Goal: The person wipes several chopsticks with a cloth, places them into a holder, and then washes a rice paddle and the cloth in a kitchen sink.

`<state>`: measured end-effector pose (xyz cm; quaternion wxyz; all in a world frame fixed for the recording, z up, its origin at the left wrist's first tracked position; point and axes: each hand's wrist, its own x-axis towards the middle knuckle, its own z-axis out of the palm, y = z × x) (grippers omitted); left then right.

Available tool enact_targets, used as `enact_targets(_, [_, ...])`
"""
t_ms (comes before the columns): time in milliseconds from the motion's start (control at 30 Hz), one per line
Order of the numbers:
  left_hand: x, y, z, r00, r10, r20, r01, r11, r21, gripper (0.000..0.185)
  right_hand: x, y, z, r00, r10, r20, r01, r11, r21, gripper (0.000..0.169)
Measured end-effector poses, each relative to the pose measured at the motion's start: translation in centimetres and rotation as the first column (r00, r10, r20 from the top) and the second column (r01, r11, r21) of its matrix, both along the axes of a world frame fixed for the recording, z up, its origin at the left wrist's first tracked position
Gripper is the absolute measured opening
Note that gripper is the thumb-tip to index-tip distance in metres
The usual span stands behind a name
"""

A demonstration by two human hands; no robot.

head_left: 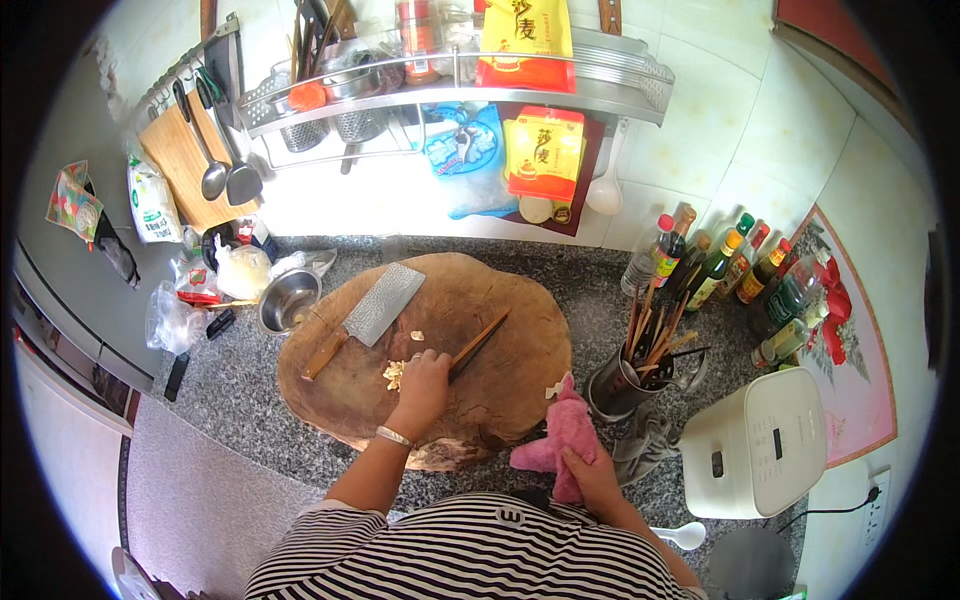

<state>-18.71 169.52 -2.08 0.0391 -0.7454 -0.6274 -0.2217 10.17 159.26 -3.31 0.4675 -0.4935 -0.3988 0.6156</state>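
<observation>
My left hand [425, 384], wearing a bracelet, is over a thick round wooden chopping board [517, 375]. Its fingertips are at a small pile of chopped pale pieces, apparently garlic [394, 373]. One larger pale piece [417, 336] lies apart, above the hand. A slim wooden stick [481, 340] slants from beside the hand toward the upper right; whether the fingers grip it is hidden. Left of them, a cleaver [386, 304] with a hammered blade and wooden handle rests on the board. My right hand [591, 476] holds a fluffy pink cloth [568, 435] at the board's right edge.
A steel bowl [289, 301] stands at the board's upper left, near plastic bags [244, 271]. To the right are a steel utensil holder [621, 386] with chopsticks, several bottles [712, 271] and a white rice cooker [750, 442]. A metal rack [465, 94] hangs above the granite counter [225, 382].
</observation>
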Motion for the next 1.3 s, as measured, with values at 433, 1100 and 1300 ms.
enact_targets(433, [4.4, -2.4, 6.5, 0.657, 0.069, 0.750, 0.310, 0.883, -0.353, 0.011, -0.4, 1.8, 2.4, 0.997, 0.055, -0.059, -0.048, 0.992, 0.114, 0.049])
enact_targets(1100, [6.4, -7.6, 4.8, 0.397, 0.147, 0.906, 0.537, 0.763, -0.360, 0.010, -7.6, 10.6, 7.1, 0.931, -0.283, 0.231, 0.184, 0.909, 0.375, 0.051])
enact_targets(1300, [7.8, -6.8, 3.2, 0.472, -0.120, 0.873, 0.483, 0.864, -0.143, 0.008, -8.0, 8.8, 4.2, 0.826, -0.399, 0.398, 0.179, 0.855, 0.486, 0.063])
